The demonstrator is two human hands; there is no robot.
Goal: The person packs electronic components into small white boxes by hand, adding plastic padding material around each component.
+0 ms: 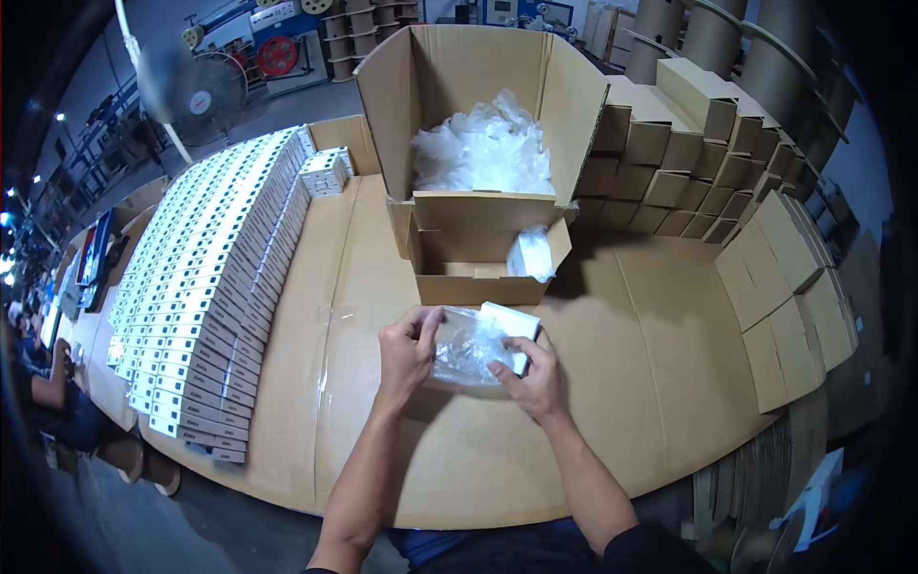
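My left hand (409, 346) pinches the left edge of a clear plastic bag (461, 346). At the bag's right side, my right hand (532, 371) grips a small white box (509, 320), thumb in front and fingers along its right edge. The box lies against or partly inside the bag; the film's overlap hides which. Just beyond my hands stands an open cardboard carton (469, 291). One white box wrapped in plastic (531, 254) sits in the carton's right end.
Behind the carton, a large cardboard box (387, 124) holds a heap of clear plastic bags (488, 148). Rows of stacked small white boxes (206, 287) fill the left of the cardboard-covered table (612, 402). Brown cartons (669, 163) are stacked at the back right, with more cartons (784, 297) at the right edge.
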